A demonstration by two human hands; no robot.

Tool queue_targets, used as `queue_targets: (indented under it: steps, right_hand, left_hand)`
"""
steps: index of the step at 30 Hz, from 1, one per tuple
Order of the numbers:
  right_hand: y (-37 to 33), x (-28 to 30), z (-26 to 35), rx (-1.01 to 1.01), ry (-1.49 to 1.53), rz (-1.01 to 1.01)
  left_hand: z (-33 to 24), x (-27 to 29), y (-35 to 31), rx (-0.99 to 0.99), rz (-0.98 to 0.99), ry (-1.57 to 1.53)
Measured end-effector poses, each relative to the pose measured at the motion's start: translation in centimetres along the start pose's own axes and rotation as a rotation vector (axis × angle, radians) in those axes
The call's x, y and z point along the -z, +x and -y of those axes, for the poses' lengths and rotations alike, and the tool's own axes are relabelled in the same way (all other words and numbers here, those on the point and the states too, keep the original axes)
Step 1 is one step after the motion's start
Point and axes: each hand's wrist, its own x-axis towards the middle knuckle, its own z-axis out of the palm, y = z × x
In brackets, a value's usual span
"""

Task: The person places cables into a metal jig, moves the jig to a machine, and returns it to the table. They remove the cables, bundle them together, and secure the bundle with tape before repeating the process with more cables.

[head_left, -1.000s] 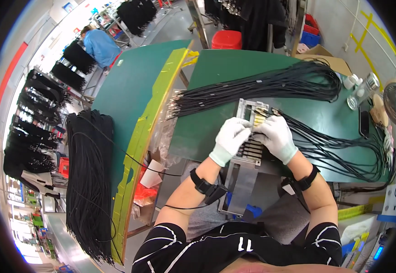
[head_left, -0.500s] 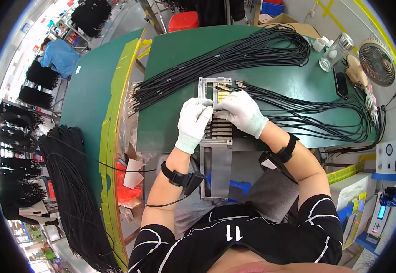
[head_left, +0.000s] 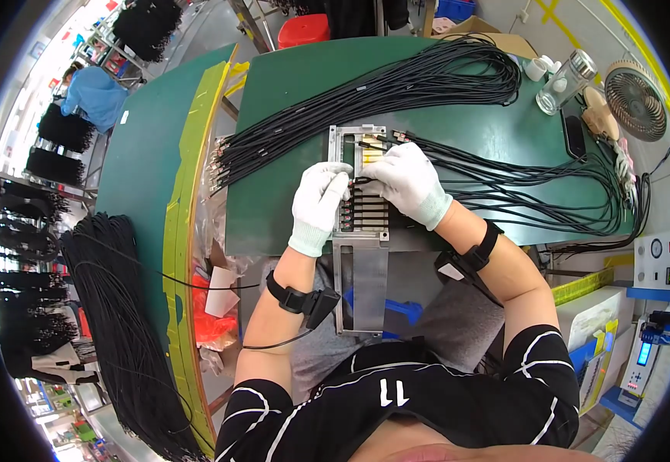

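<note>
A narrow metal fixture point(head_left: 338, 146) lies across the front edge of the green table, with several black cable ends point(head_left: 369, 209) side by side in its slots. Yellow pieces point(head_left: 372, 154) show in its far part. My right hand point(head_left: 409, 181), in a white glove, pinches a black cable near its end, over the fixture. At the fixture's left side, my gloved left hand point(head_left: 319, 202) has thumb and fingers drawn together close to that cable's tip; what they grip is hidden. More black cables point(head_left: 519, 179) run from the fixture to the right in a loop.
A long bundle of black cables point(head_left: 396, 85) lies along the table's far side. A glass jar point(head_left: 564, 86), a phone point(head_left: 574, 138) and a small fan point(head_left: 635, 100) stand or lie at the right. Another cable bundle point(head_left: 111, 308) hangs over the left table; a person point(head_left: 95, 96) sits beyond.
My hands have drawn slightly apart over the fixture, the left one shifting left. A black cable end now shows between them. The whole view has shifted slightly.
</note>
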Motion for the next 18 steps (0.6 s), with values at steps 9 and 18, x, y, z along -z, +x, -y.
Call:
queue_targets:
  steps: [9,18]
  right_hand:
    - [-0.1,-0.6,-0.2,-0.033,0.084,0.022]
    - [-0.6,0.1,0.4,-0.014,0.099,0.016]
  left_hand:
    - [-0.5,0.2,0.7,-0.223,0.009,0.201]
    - [-1.5,-0.2,0.3,-0.382,0.006,0.391]
